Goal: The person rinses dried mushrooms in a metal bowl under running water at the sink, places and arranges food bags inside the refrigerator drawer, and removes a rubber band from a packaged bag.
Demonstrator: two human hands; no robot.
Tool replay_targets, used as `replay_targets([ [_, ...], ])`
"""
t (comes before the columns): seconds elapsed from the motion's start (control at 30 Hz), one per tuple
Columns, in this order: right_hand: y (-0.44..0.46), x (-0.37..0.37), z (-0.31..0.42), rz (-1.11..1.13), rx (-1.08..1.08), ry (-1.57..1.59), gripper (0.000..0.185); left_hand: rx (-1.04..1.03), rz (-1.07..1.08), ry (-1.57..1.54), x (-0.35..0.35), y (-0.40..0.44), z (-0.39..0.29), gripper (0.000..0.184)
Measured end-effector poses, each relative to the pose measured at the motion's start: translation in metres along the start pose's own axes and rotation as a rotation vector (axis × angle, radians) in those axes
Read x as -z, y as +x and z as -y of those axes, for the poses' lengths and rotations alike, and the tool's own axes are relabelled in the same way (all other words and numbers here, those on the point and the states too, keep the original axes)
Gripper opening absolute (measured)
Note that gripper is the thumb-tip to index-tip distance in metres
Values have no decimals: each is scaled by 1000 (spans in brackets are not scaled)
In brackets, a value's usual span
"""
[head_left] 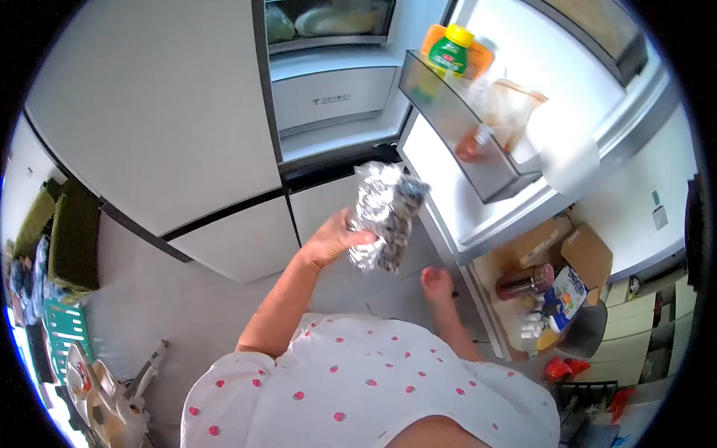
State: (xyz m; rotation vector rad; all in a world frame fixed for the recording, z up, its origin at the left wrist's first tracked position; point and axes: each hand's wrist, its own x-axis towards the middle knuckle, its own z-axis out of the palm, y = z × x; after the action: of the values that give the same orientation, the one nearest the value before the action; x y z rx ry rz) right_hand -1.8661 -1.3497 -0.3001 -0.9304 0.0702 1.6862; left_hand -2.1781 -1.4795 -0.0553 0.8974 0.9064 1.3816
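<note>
Clear, crinkled plastic formed the bag (381, 196), which was found in the grasp of the left hand (334, 240). The thumb lay across its front, and the fingers were largely hidden behind it. Dark, speckled contents showed through the wrapping; their nature could not be determined. The bag was held off the floor (202, 321), just ahead of the left hand and in front of the refrigerator (157, 104).

The right hand (437, 284) hung apart from the bag, to its right, near the lower part of the open door (433, 190). Its image was blurred, and whether it was clenched or released could not be told.

Ahead of both hands, the open compartment contained a white drawer (336, 93) with pale produce (332, 21) above it, seen behind a transparent front. Ahead and to the right of the hands, a translucent door shelf (452, 127) carried a green bottle (448, 58) with a yellow cap, standing before an orange item (482, 61).

To the right of the right hand, beyond the door, were an opened cardboard box (586, 255), a dark red jar (525, 281) and a blue and white packet (566, 299). Well to the left of the left hand stood a teal plastic chair (67, 328).
</note>
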Motion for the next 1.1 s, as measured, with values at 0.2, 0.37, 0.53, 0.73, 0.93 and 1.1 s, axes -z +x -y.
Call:
replay_targets([
  [0.2,-57,-154,-113,555,33,-997,21,-96,-18,24,45,-15,-44,75],
  [0.37,-85,-289,-203,981,-405,-528,25,-182,-322,131,65,-12,-56,71],
  [0.53,-61,-291,-273,963,-621,-660,42,-179,-511,12,111,-24,-24,65],
  [0.73,-25,-297,-307,685,-783,-778,51,-262,-687,-219,183,-45,55,46],
  [0.93,-24,-310,-323,739,-796,-781,52,-386,-720,-440,210,-27,92,53],
  [1.1,-28,-315,-322,915,-964,-729,52,-553,-603,-559,210,-4,99,59],
])
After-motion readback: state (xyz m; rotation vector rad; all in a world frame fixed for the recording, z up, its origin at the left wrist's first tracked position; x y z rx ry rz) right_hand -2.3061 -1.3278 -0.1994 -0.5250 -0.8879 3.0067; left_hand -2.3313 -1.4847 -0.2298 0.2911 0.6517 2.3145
